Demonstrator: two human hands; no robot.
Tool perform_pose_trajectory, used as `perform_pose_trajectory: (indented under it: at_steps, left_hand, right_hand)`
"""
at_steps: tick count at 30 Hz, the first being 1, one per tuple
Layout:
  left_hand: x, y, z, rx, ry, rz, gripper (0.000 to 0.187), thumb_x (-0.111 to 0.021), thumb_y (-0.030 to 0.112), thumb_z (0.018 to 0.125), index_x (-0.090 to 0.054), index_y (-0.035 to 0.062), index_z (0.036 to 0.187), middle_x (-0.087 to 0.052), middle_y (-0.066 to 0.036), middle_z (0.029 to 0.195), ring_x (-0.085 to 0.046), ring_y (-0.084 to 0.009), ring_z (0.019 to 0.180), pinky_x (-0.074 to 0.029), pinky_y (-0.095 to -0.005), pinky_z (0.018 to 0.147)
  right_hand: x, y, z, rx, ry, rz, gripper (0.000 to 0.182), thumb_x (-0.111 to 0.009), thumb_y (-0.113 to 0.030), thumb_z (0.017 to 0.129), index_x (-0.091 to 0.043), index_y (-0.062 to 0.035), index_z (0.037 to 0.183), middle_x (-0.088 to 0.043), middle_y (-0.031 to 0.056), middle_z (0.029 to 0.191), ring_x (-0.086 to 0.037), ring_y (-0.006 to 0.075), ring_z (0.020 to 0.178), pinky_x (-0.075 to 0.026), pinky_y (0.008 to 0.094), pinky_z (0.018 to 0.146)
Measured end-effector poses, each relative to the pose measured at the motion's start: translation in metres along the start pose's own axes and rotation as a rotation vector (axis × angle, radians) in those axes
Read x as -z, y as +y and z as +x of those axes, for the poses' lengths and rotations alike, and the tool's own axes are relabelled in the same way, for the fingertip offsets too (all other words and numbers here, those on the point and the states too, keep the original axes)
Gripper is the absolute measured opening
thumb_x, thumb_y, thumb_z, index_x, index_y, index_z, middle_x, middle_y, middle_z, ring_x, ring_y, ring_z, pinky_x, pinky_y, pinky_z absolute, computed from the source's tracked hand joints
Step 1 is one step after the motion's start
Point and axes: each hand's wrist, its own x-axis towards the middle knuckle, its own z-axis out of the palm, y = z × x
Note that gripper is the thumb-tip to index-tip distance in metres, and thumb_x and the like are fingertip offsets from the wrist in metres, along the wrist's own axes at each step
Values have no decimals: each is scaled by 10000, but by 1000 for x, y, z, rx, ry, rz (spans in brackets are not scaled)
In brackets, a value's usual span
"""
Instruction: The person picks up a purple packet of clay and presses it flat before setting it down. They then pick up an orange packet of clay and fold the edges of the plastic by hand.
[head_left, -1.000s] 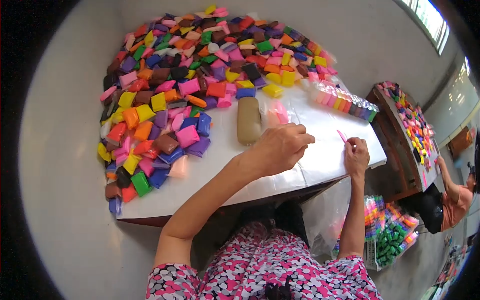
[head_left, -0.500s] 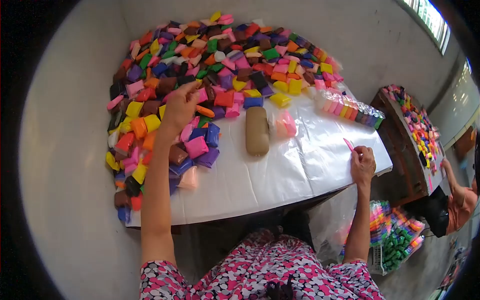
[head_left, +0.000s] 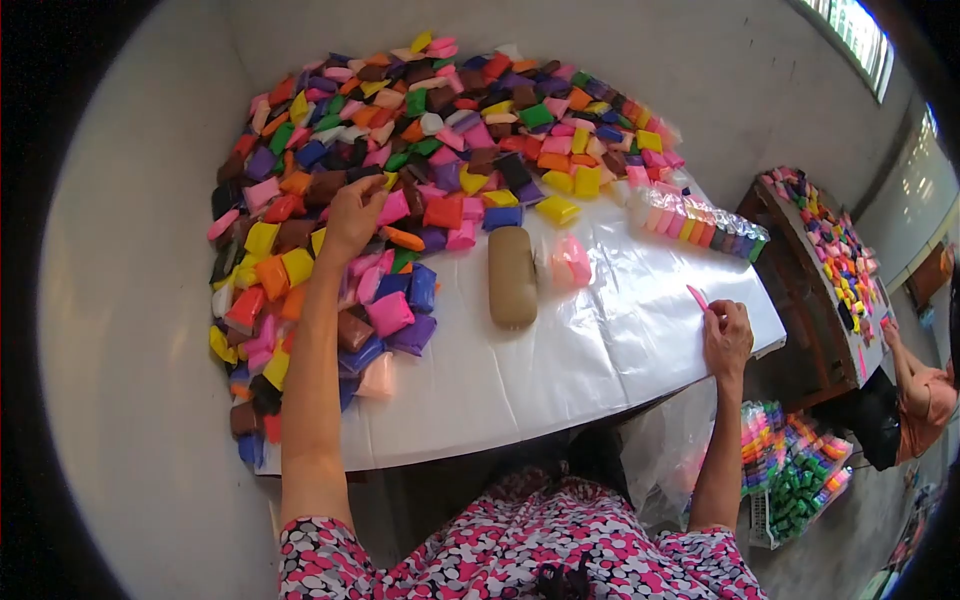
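My left hand (head_left: 356,218) is over the large pile of small coloured packets (head_left: 445,212), its fingers closed together beside a pink packet (head_left: 393,207); what lies between the fingertips is too small to make out. Resting at the right of the white-covered table (head_left: 460,380), my right hand (head_left: 728,335) holds a thin pink tool (head_left: 697,297) with its tip pointing up and left. Between the hands lie an olive-brown oblong case (head_left: 513,277) and, just right of it, a clear bag with pink packets (head_left: 571,262).
A clear pack of packets in a row (head_left: 700,222) lies at the table's back right. Further right, another person (head_left: 925,400) reaches to a second table with packets (head_left: 835,240). Bags of coloured packets (head_left: 805,480) stand on the floor below.
My left hand has moved slightly down and left over the pile. My right hand stays with the pink tool. The view has shifted a little, and the other person's arm has moved.
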Motion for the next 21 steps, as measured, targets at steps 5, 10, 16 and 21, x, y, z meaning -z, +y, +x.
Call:
perform_pose_trajectory:
  at_steps: [5,10,16,21]
  left_hand:
    - [2,-1,-6,53,-49,36,351,-591,159,910,-610,-80,1165,-694,-161,1014,-657,-180,915,-502,-289,827]
    - [-1,-9,-11,95,-77,-99,348,-580,143,927,-589,-68,1204,-681,-129,1056,-648,-157,849,-514,-289,769]
    - [-4,-9,-15,141,-105,-99,342,-571,143,938,-578,-49,1220,-663,-84,982,-626,-105,717,-503,-253,642]
    - [-8,-14,-16,151,-84,-185,341,-568,147,938,-581,-47,1219,-658,-65,934,-609,-102,692,-497,-249,629]
  right_hand:
    - [2,-2,-1,5,2,8,110,-651,-124,837,-660,-40,908,-601,125,850,-627,263,742,-495,384,688]
    - [2,-4,-1,-6,6,34,112,-651,-121,836,-660,-39,911,-601,122,849,-629,255,736,-497,378,684]
    - [2,-2,-1,0,10,38,118,-647,-122,835,-661,-33,910,-598,121,845,-625,250,729,-497,374,679]
    - [3,-4,-1,-18,2,15,126,-643,-128,837,-667,-32,915,-599,124,847,-628,247,735,-498,372,685]
